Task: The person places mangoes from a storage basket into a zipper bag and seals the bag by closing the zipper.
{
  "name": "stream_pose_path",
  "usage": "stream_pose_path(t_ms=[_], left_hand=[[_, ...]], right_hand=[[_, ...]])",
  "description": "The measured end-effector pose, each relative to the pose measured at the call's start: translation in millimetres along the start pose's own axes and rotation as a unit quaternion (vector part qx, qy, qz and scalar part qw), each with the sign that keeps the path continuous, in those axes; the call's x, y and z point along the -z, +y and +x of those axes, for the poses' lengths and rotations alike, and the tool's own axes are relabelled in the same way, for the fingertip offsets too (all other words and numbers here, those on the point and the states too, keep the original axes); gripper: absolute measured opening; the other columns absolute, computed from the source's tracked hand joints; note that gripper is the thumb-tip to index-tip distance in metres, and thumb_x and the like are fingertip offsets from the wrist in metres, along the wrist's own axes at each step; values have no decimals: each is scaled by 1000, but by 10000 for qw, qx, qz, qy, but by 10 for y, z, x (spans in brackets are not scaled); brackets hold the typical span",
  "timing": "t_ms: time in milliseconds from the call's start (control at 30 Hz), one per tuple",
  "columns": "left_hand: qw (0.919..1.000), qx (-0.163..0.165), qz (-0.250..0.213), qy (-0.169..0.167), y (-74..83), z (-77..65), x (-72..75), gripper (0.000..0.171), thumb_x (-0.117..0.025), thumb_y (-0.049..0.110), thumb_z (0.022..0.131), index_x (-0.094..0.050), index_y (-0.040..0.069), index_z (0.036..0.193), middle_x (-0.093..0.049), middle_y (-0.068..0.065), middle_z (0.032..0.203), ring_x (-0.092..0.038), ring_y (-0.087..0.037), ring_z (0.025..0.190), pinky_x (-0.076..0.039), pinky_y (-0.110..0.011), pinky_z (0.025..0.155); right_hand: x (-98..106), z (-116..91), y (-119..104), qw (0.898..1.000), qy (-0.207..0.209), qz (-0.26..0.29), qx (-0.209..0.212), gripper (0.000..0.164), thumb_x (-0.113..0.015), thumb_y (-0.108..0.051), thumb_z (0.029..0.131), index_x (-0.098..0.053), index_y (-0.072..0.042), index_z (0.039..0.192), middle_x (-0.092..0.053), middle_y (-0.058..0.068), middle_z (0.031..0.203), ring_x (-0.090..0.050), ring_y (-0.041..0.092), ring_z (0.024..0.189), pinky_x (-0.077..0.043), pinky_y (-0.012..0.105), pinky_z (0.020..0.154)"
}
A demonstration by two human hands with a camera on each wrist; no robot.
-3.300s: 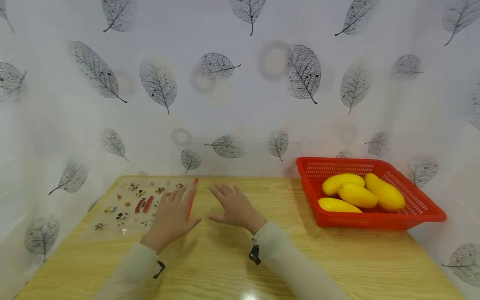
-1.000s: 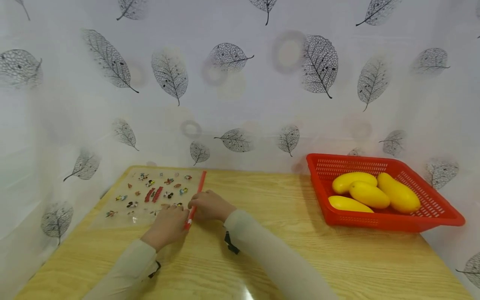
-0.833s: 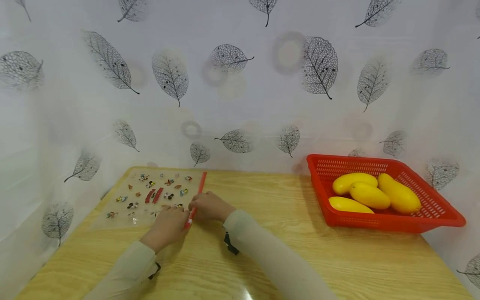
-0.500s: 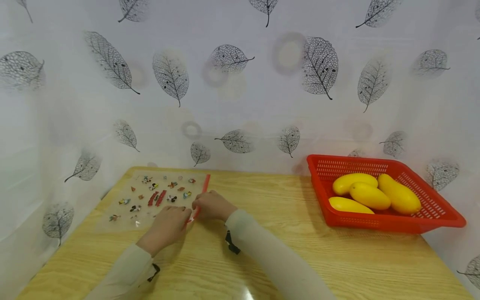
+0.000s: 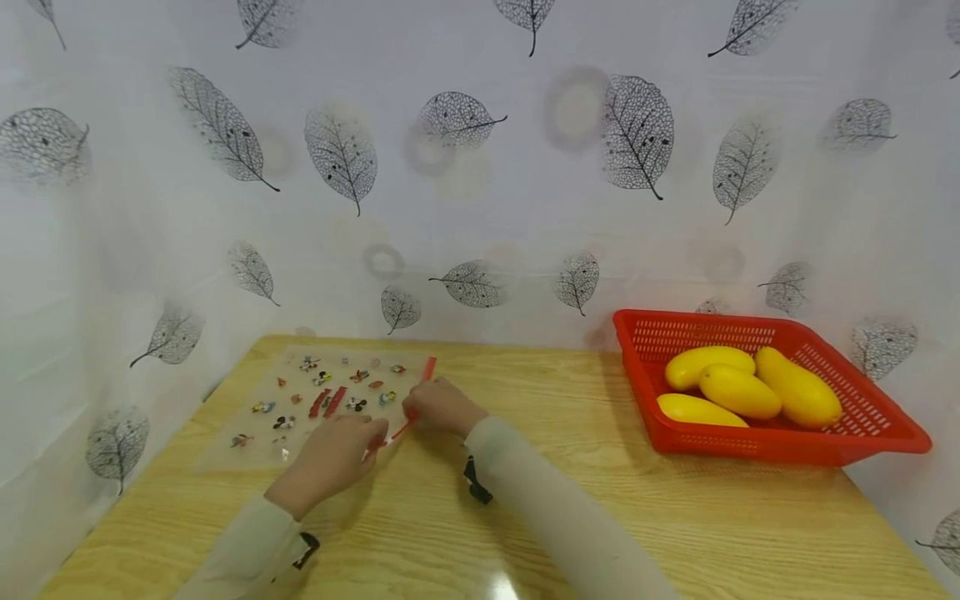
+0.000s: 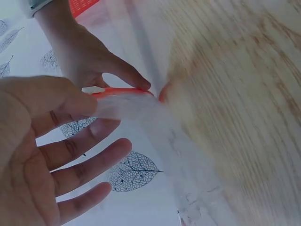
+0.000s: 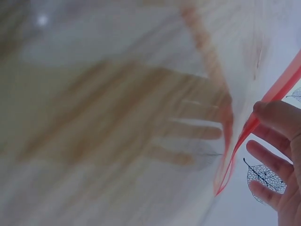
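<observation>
- On the table (image 5: 420,533), left side, 1 clear bag (image 5: 307,396) is spread, its red edge (image 5: 429,368) raised.
- Red edge is pinched by left hand (image 5: 333,458) and right hand (image 5: 444,407), thumb against finger.
- Light, limp, slippery handling is judged likely; hold is best taken along the edge.

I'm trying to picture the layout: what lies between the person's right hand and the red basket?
Only bare wooden tabletop lies directly between the right hand, pinching the clear bag, and the red basket; the head view shows it.
</observation>
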State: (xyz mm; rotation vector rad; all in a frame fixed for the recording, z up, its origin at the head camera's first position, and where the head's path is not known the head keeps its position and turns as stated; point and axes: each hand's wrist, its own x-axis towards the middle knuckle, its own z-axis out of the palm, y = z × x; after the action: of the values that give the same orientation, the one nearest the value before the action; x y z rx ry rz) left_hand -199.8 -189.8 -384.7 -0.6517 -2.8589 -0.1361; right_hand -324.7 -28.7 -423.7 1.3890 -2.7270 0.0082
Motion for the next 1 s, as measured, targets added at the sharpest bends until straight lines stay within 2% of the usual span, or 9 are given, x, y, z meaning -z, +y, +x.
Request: stream_pose_path(t_ms=[167, 333, 500, 600, 700, 800, 900, 1000], left_hand=[[9988, 75, -272, -402, 2, 3, 26, 20, -69, 13, 73, -50, 19, 73, -48, 10, 65, -42, -6, 61, -36, -23, 57], [9978, -77, -268, -594, -8, 20, 33, 17, -67, 11, 71, -52, 18, 71, -49, 9, 65, -43, -7, 60, -39, -28, 62], [9966, -257, -186, -759, 7, 36, 45, 17, -67, 11, 71, -51, 18, 70, -50, 10, 64, -42, -7, 58, -40, -33, 65], [9968, -227, -117, -764, 42, 38, 46, 13, -65, 14, 73, -52, 17, 74, -50, 8, 66, -44, -9, 60, -42, -35, 67], [9983, -181, 72, -549, 87, 43, 29, 15, -64, 22, 76, -53, 15, 81, -51, 5, 72, -48, -12, 67, -44, -38, 72], [9991, -233, 352, -80, 140, 54, 21, 21, -66, 28, 77, -52, 15, 85, -52, 3, 76, -52, -15, 74, -44, -40, 77], [9963, -373, 635, 452, 194, 72, 32, 23, -69, 28, 74, -52, 14, 81, -52, 2, 75, -54, -18, 76, -45, -42, 80], [9925, -453, 813, 793, 227, 91, 33, 22, -71, 24, 72, -52, 14, 76, -52, 2, 71, -55, -20, 75, -45, -43, 81]], right_hand=[[83, -113, 6, 9995, 132, -207, 220, 8, -68, -20, 81, -73, -22, 87, -69, -9, 87, -61, 8, 82, -45, 26, 79], [145, -260, 22, 9971, 440, -367, 503, 5, -67, -22, 83, -72, -22, 85, -70, -8, 92, -61, 10, 92, -44, 32, 91], [181, -391, 58, 9930, 808, -421, 748, 4, -66, -22, 83, -69, -22, 79, -70, -10, 88, -60, 10, 91, -44, 33, 90], [205, -454, 58, 9889, 1028, -544, 924, 5, -66, -22, 83, -68, -22, 78, -70, -10, 85, -61, 9, 88, -44, 32, 89], [232, -502, 39, 9840, 1237, -713, 1067, 5, -66, -21, 82, -68, -22, 78, -70, -10, 85, -62, 9, 87, -45, 32, 89], [252, -537, 12, 9785, 1441, -900, 1169, 4, -67, -21, 81, -68, -23, 78, -70, -11, 85, -63, 8, 86, -46, 32, 90], [263, -562, -9, 9713, 1713, -1057, 1264, 4, -68, -22, 81, -68, -23, 78, -70, -11, 84, -63, 7, 84, -47, 32, 91], [264, -574, -11, 9635, 2032, -1101, 1353, 4, -68, -22, 81, -68, -23, 77, -70, -11, 83, -63, 7, 82, -48, 32, 90]])
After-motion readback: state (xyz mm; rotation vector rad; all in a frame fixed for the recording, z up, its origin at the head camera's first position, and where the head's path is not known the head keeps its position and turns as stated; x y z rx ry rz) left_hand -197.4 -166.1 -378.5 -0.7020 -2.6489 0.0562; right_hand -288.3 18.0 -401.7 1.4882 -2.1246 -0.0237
